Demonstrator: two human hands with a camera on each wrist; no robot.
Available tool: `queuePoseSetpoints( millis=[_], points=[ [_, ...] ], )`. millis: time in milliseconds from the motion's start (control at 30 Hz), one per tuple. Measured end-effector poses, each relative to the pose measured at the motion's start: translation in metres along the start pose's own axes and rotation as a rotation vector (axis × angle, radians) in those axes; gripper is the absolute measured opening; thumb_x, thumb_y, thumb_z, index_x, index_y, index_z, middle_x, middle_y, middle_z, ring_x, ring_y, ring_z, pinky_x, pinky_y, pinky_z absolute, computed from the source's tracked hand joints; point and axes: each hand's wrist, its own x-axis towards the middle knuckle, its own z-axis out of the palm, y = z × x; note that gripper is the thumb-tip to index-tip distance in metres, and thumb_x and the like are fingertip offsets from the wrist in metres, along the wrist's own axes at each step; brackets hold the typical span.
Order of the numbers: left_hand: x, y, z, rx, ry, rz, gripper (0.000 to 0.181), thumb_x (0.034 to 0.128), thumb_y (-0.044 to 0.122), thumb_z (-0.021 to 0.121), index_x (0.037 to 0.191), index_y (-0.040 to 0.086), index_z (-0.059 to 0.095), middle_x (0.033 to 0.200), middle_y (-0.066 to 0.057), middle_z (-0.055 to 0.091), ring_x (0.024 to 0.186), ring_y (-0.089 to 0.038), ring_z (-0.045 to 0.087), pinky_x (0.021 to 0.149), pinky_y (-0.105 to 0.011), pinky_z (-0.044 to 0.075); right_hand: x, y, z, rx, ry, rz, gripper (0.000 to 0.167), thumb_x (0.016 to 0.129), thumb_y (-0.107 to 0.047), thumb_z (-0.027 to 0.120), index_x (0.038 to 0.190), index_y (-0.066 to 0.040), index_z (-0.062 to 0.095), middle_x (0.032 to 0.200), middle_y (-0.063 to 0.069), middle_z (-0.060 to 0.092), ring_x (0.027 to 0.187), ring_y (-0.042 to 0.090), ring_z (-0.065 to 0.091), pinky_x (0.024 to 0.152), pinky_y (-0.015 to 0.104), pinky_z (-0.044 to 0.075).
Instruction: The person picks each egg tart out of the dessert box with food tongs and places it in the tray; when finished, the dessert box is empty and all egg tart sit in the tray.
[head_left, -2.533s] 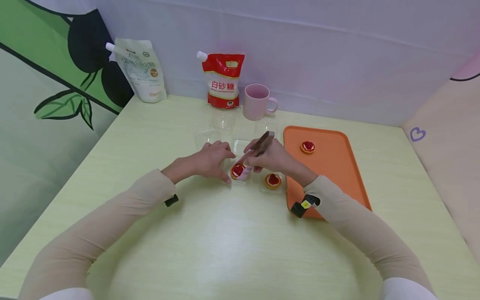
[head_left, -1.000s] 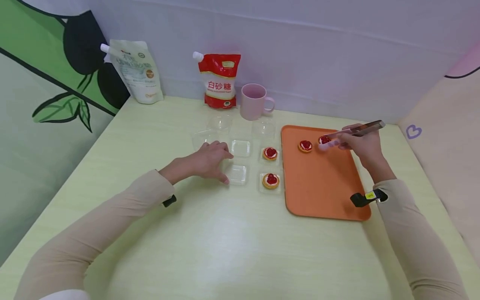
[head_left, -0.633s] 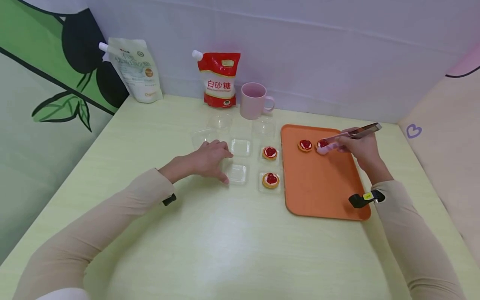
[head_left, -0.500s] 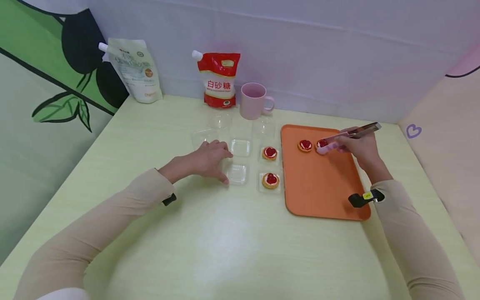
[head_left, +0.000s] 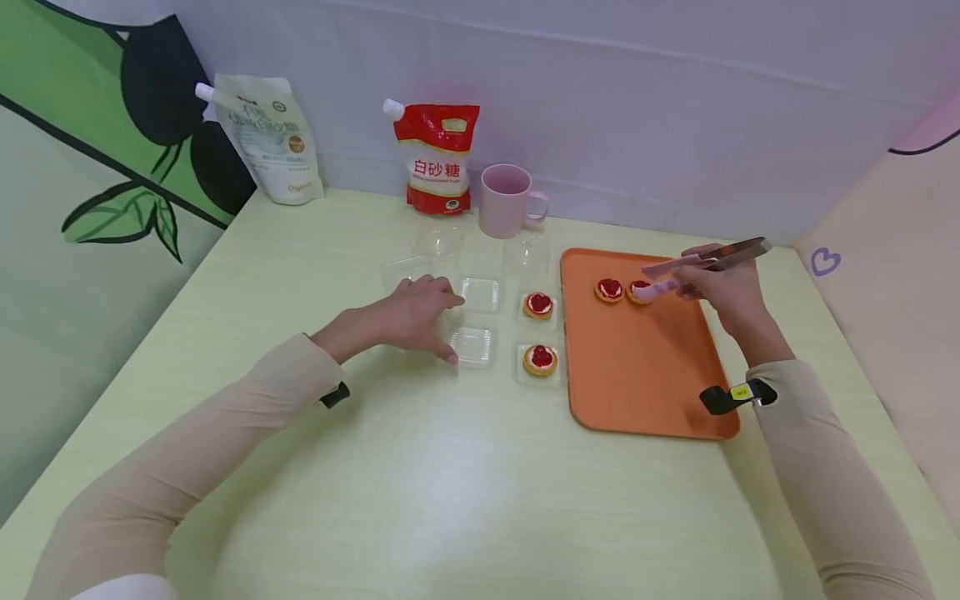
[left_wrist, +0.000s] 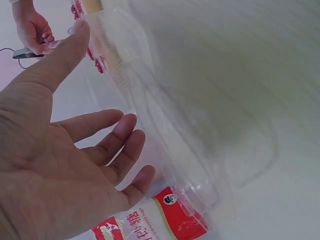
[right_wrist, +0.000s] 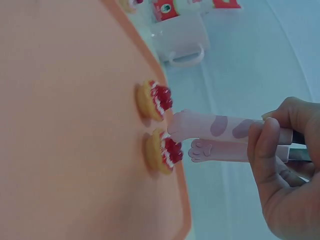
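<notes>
My right hand [head_left: 726, 292] holds tongs [right_wrist: 215, 127] with pink cat-paw tips. Those tips stand apart, close to a red-topped tart [head_left: 639, 292] at the back of the orange tray [head_left: 645, 375]. Another tart [head_left: 609, 290] sits just left of it. My left hand [head_left: 416, 315] hovers with thumb and fingers spread beside two clear plastic boxes, one in front [head_left: 472, 347] and one behind [head_left: 481, 295]; whether it touches them I cannot tell. Two more tarts, a rear one [head_left: 538, 305] and a front one [head_left: 540, 360], sit in clear boxes left of the tray.
Several clear domed pieces [head_left: 438, 243] lie behind the boxes. A pink mug [head_left: 505, 202], a red and white sugar pouch [head_left: 438, 160] and a pale pouch [head_left: 270, 142] stand along the back wall.
The right hand has carried a tart in the tongs from the front left box to the tray. The tongs have since parted and drawn slightly off it. The left hand has hardly moved.
</notes>
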Motion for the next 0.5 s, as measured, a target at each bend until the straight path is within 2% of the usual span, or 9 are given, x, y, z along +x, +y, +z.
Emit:
queuePoseSetpoints(
  millis=[133,300,500],
  points=[
    [0.000,0.000,-0.003,-0.013,0.051,0.024,0.088,0.0769,0.048,0.084,0.147,0.008,0.049,0.137,-0.013,0.051,0.127,-0.030,0.043,0.109,-0.053,0.033,-0.006,-0.013,0.005,0.049,-0.017,-0.017,0.033,0.090,-0.005,0.071,0.117,0.007,0.056,0.076,-0.014,0.070,0.057,0.007,0.069,0.057,0.021,0.056],
    [0.006,0.010,0.000,-0.028,0.106,0.116,0.085,0.0800,0.053,0.079,0.146,0.009,0.050,0.138,-0.012,0.051,0.128,-0.029,0.042,0.107,-0.052,0.034,-0.018,-0.031,0.020,0.007,-0.078,-0.067,0.031,0.091,-0.004,0.069,0.118,0.006,0.058,0.076,-0.014,0.071,0.058,0.007,0.068,0.057,0.022,0.056],
    [0.020,0.031,0.011,0.003,0.107,0.205,0.081,0.0820,0.057,0.074,0.144,0.009,0.053,0.138,-0.009,0.051,0.130,-0.026,0.040,0.108,-0.048,0.033,-0.038,-0.047,0.040,0.042,-0.230,-0.091,0.030,0.089,-0.002,0.070,0.117,0.006,0.061,0.081,-0.007,0.074,0.059,0.013,0.069,0.057,0.025,0.057]
  ],
)
